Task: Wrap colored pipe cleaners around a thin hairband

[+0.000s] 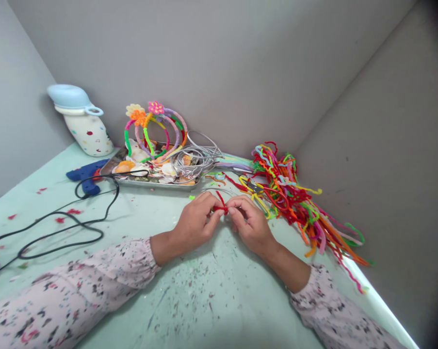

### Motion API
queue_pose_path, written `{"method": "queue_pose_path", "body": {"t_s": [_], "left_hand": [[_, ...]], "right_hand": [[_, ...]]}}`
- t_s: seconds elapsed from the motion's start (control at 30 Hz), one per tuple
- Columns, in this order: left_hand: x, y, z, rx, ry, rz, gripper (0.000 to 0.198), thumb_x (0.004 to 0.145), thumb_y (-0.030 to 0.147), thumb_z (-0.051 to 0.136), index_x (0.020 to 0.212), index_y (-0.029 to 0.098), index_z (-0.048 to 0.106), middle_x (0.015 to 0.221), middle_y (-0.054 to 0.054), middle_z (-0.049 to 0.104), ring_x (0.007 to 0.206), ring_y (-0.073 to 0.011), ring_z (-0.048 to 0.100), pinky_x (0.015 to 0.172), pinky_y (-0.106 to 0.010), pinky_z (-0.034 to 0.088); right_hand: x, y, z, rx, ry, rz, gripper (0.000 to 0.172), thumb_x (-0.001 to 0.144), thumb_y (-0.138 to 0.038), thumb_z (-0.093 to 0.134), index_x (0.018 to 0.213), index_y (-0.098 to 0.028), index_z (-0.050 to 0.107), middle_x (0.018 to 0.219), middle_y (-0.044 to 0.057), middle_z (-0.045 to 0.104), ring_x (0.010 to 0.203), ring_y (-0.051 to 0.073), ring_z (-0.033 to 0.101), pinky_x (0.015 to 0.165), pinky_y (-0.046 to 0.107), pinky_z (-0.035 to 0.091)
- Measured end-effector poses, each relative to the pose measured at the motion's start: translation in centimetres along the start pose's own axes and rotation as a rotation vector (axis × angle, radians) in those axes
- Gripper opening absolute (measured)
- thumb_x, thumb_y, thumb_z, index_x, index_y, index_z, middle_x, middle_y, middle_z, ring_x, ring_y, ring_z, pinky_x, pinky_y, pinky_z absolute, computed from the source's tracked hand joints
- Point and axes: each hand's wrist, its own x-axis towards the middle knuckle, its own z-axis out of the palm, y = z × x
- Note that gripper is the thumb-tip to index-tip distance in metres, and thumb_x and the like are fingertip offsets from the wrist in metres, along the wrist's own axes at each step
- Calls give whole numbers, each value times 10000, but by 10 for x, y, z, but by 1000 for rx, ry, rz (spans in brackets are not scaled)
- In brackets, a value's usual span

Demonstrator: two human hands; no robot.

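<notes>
A short red pipe cleaner point(221, 202) is pinched between my two hands above the middle of the table point(219, 291). One of its ends sticks up, and the rest is bent and partly covered by my fingers. My left hand point(195, 220) grips it from the left with thumb and forefinger. From the right, my right hand point(253, 225) holds it the same way, the fingertips of both hands nearly meeting. Just beyond my right hand lie yellow-handled scissors point(257, 196), beside a tangled heap of colourful pipe cleaners point(287, 184).
A metal tray point(149, 184) behind my left hand holds craft pieces, flower-topped rings point(155, 128) and coiled grey wire point(199, 157). Left of it lie a blue glue gun point(88, 172) and its looping black cord point(95, 223). A white bottle point(89, 133) stands by the wall.
</notes>
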Motion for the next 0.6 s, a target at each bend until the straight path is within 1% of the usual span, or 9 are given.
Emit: {"method": "queue_pose_path", "body": {"t_s": [0.13,0.2,0.27,0.4,0.47,0.53,0.6], "left_hand": [[0,-1,0,5,-8,17,128,903,207,463,883,149,576,838,-49,562,809,-176,495,739,-314,396],[0,-1,0,6,-7,18,129,903,203,459,882,151,575,848,-54,567,823,-181,500,749,-318,400],[0,0,0,3,-9,19,132,904,200,454,885,152,575,854,-57,570,830,-183,504,755,-320,402],[-1,2,1,2,-26,15,134,904,206,454,884,152,576,862,-59,571,836,-186,508,761,-321,406],[-1,2,1,-3,-39,7,140,906,208,451,888,153,579,870,-59,573,844,-186,510,766,-321,407],[-1,2,1,-16,-46,-9,150,911,211,445,901,154,584,879,-56,575,853,-185,513,771,-318,407],[0,1,0,-30,-34,-42,154,913,213,448,904,154,590,867,-47,571,841,-178,515,761,-311,406]], "right_hand": [[2,0,-1,8,-29,-5,149,934,-289,470,890,-206,586,959,45,582,852,164,570,761,302,468],[3,0,-1,9,-40,-30,155,935,-271,466,859,-201,581,961,47,590,902,170,571,822,316,455],[4,0,-2,4,-49,-58,164,936,-252,460,828,-197,572,960,48,596,930,172,569,850,322,445],[4,-1,-3,-14,-72,-82,173,937,-231,447,807,-194,556,954,47,603,922,167,572,828,317,447],[3,-2,-3,-22,-63,-91,167,933,-224,456,806,-195,559,952,46,605,920,166,574,827,318,450],[3,-3,-2,-42,-13,-104,137,921,-217,478,826,-198,576,960,47,604,931,168,574,830,320,454],[3,-4,-1,-73,64,-107,87,904,-214,505,891,-203,590,985,53,596,927,171,573,793,313,469]]}}
